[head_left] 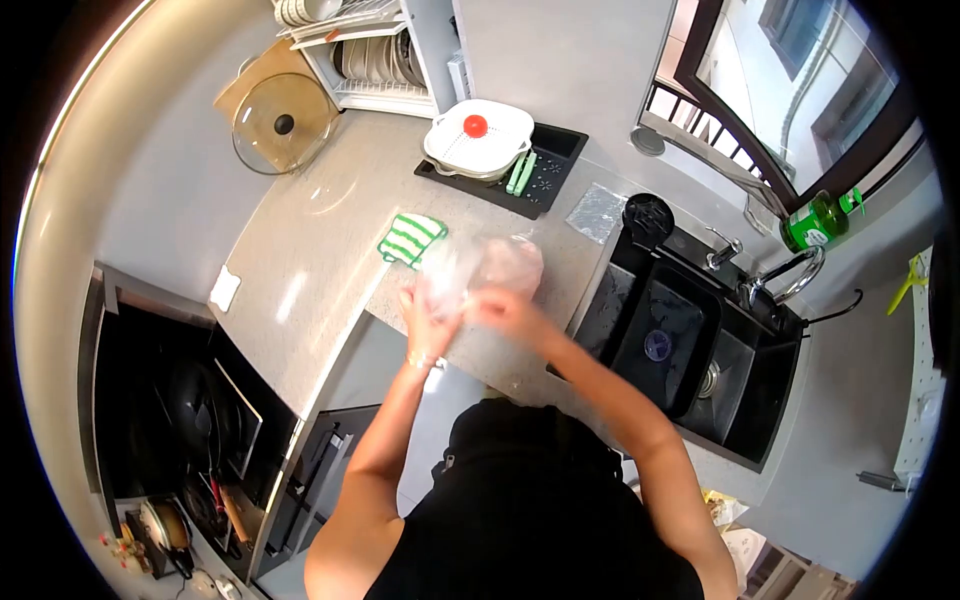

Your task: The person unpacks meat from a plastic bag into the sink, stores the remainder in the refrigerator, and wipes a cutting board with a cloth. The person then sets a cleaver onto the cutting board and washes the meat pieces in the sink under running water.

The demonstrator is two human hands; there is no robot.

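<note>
A clear plastic bag [448, 272] is bunched up above the counter's front edge, and its outline is blurred. My left hand [432, 322] is closed on the bag's lower left part. Close to the bag's lower right side is my right hand [500, 310], smeared by motion, so its fingers cannot be made out. Something pinkish [510, 265] shows behind or inside the plastic; what it is cannot be told. A green and white striped cloth [412, 240] lies just left of the bag on the grey counter [300, 240].
Behind stands a white basket [490, 150] with a red item on a black tray [570, 150], beside green-handled tools [521, 173]. A black sink [680, 330] is at the right, a glass lid [284, 150] at the back left, and a dish rack [380, 90] behind.
</note>
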